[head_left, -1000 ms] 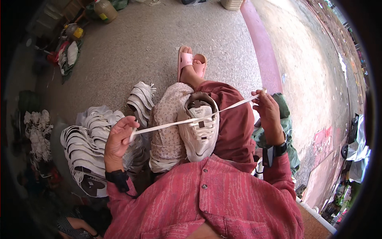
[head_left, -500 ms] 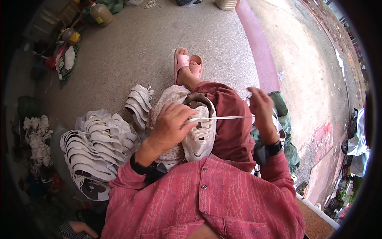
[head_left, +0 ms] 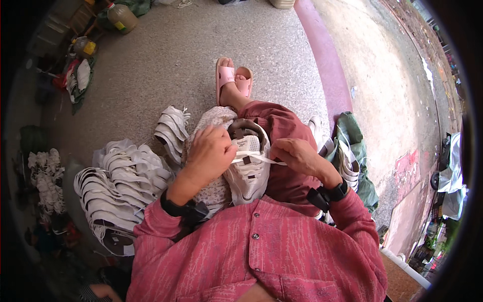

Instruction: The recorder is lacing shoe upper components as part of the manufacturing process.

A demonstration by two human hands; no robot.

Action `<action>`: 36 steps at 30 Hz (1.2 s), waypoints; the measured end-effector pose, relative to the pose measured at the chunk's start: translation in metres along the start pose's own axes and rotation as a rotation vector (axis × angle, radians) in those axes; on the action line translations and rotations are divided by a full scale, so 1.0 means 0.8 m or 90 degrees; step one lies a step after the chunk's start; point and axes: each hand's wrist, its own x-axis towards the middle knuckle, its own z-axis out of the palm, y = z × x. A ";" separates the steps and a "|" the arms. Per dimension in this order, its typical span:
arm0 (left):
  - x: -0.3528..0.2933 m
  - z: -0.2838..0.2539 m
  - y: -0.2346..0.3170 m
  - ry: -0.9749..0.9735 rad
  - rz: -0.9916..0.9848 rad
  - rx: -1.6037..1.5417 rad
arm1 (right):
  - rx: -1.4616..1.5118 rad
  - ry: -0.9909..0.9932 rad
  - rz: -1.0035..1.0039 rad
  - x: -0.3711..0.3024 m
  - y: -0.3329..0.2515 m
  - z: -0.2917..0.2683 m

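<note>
A white mesh shoe upper (head_left: pixel 246 180) with a brown-lined collar lies on my lap, its toe toward my body. A flat white shoelace (head_left: pixel 255 155) crosses its lacing loops and runs out to both sides. At the left edge of the upper, my left hand (head_left: pixel 207 153) is closed, thumb against curled fingers, where the lace's left part meets it. My right hand (head_left: pixel 298 157) is closed too, pinching the lace just right of the upper; a short tail shows below its fingers. The exact fingertip grips are partly hidden.
Stacked white shoe uppers (head_left: pixel 126 176) lie left of my legs, with a smaller stack (head_left: pixel 172 132) farther forward. A bundle of white laces (head_left: pixel 48 176) sits at far left. More uppers (head_left: pixel 348 166) rest on a green sack (head_left: pixel 354 138) to the right. Jugs (head_left: pixel 122 19) stand far left.
My right hand has come in from the far right to the shoe upper's edge, and the lace stretched taut before now hangs looser. My left hand has shifted slightly, its fingers more curled.
</note>
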 end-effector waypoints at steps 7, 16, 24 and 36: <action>0.038 0.027 0.043 0.076 0.143 0.040 | -0.005 -0.072 -0.041 0.008 0.003 -0.018; 0.024 0.029 0.015 -0.161 -0.041 -0.124 | 0.170 -0.147 -0.037 0.023 0.028 0.013; 0.036 0.040 -0.018 -0.158 -0.093 -0.245 | 0.238 -0.145 0.144 0.021 0.014 -0.011; 0.035 0.054 -0.011 -0.092 -0.048 -0.261 | 0.292 -0.116 -0.056 0.044 0.026 -0.004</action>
